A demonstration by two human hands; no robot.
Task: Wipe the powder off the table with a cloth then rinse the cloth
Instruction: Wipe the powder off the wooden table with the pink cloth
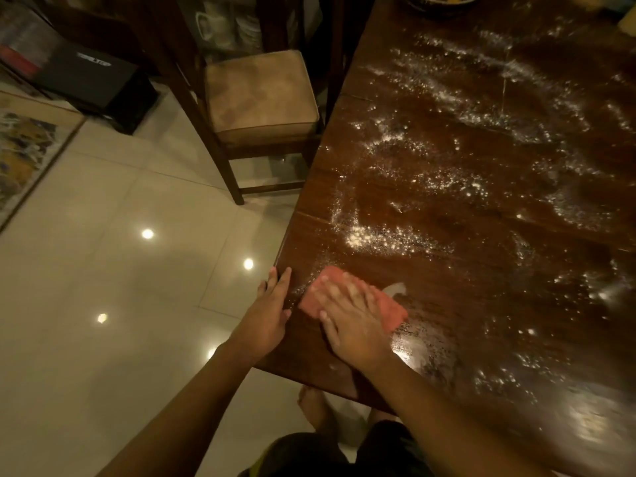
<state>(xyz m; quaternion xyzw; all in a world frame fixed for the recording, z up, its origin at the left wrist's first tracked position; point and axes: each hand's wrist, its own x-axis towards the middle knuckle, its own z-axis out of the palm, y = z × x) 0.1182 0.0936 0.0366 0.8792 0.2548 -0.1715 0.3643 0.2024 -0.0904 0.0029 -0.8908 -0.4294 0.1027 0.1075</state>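
Glossy pale floor tiles [103, 208] carry bright light spots beside a tan-cushioned wooden chair [261, 98].

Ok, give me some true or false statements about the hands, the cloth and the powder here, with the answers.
1. The right hand presses flat on the pink cloth. True.
2. The left hand holds a second cloth. False: it holds nothing, fingers straight at the table edge.
3. The powder is all wiped away. False: it lies scattered over much of the table.
4. A chair with a tan cushion stands beside the table. True.
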